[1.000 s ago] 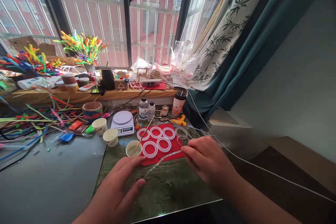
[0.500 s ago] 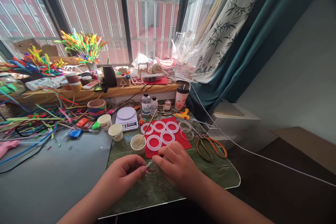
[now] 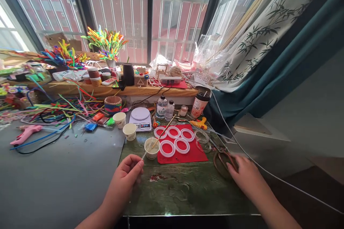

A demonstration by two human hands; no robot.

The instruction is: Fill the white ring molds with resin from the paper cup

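L hand pinches clear strand: prob. light, bendy, hold nr end. R hand part-curled at scissors; grip unconfirmed.

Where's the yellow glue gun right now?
In the head view, the yellow glue gun lies right of centre on the green table, just in front of the lidded drink cup.

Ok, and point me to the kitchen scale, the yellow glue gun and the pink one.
Kitchen scale [image 3: 140,113]: head view, on its round platform.
Yellow glue gun [image 3: 198,124]: head view, on its body.
Pink glue gun [image 3: 24,135]: head view, on its handle.
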